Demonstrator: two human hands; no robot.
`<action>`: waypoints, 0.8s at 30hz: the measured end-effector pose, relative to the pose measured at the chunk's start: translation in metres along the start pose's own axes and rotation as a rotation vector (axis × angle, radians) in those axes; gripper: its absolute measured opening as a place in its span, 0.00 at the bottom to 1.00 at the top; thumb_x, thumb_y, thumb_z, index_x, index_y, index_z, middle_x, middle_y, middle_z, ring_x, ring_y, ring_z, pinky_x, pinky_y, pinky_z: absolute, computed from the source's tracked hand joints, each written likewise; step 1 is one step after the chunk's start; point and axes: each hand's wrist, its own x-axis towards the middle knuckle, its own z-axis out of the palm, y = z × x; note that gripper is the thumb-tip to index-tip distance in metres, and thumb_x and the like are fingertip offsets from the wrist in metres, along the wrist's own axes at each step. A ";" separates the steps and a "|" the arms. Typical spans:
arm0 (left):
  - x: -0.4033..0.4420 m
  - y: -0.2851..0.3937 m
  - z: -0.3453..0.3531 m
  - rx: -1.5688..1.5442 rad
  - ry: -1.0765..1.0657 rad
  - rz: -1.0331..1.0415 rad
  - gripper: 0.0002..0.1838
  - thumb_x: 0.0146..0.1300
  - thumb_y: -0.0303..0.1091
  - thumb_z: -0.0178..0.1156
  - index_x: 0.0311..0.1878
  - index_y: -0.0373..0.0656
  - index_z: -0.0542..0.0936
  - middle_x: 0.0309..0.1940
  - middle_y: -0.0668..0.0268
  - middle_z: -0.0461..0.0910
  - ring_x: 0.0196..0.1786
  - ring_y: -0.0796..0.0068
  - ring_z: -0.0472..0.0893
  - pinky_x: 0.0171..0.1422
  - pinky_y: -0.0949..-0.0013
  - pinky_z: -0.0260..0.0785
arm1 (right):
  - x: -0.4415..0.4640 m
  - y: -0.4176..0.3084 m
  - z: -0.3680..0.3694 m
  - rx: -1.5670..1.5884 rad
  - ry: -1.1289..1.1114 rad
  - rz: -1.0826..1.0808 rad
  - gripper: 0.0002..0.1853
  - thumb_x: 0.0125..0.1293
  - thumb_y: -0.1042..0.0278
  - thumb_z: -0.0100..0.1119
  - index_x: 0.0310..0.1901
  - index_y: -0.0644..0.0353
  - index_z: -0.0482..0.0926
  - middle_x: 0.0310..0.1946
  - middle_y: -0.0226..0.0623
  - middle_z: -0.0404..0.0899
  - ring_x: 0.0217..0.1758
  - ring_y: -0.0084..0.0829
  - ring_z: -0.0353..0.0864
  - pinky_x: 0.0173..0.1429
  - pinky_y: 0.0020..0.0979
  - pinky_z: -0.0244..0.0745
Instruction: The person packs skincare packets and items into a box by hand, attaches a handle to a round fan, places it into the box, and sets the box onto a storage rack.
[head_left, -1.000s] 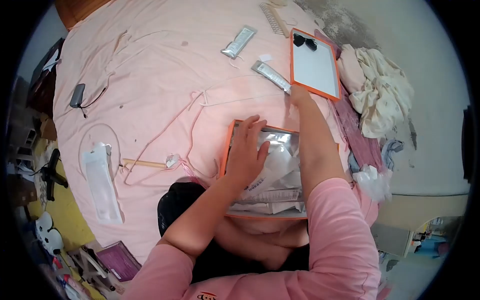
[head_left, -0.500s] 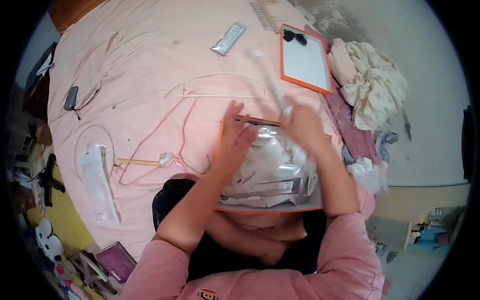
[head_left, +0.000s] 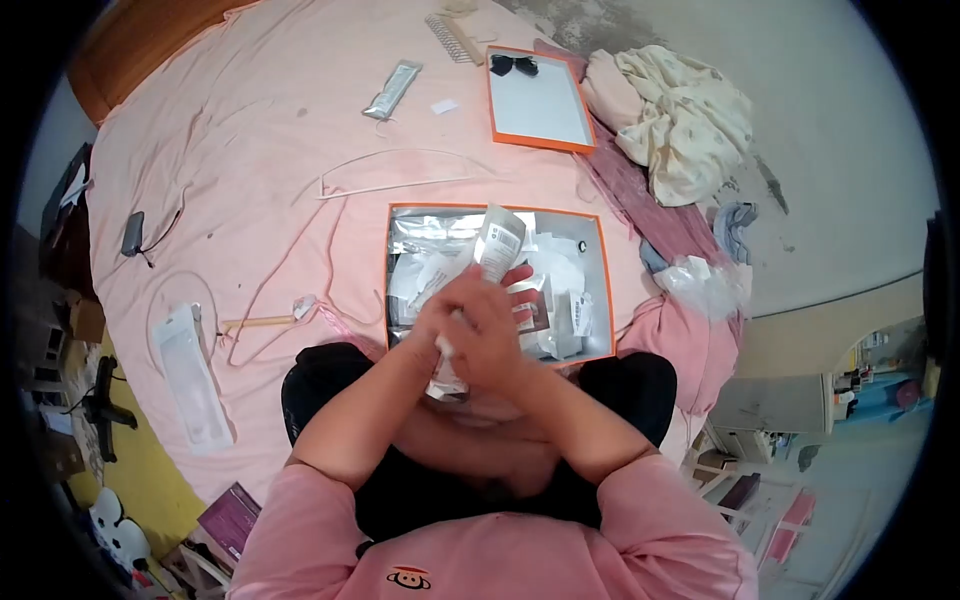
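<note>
Both of my hands meet over an open orange-rimmed box. Between them is a long white packet with a barcode label on its upper end. Its lower end pokes out beneath my hands, close to my lap. My left hand is around the packet, and the reddish fingertips on its right side seem to belong to this hand. Over the packet lies my right hand, its fingers curled; some of the grip is hidden. Several white and clear plastic packets fill the box.
An orange-rimmed lid with dark sunglasses lies beyond the box. On the pink sheet are a silver packet, a pink hanger, a clear pouch and a black device. Bunched cream cloth is at right.
My right hand, blurred half a second ago with a long white object raised, has come down to meet my left over the box. The view has shifted, moving the scene leftward.
</note>
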 end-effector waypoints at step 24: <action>-0.008 0.001 0.016 0.036 0.250 -0.034 0.24 0.67 0.44 0.40 0.61 0.38 0.61 0.23 0.72 0.61 0.25 0.81 0.62 0.29 0.78 0.60 | -0.027 -0.020 -0.013 0.148 -0.019 -0.060 0.07 0.51 0.71 0.55 0.33 0.57 0.76 0.32 0.34 0.74 0.37 0.35 0.73 0.45 0.34 0.67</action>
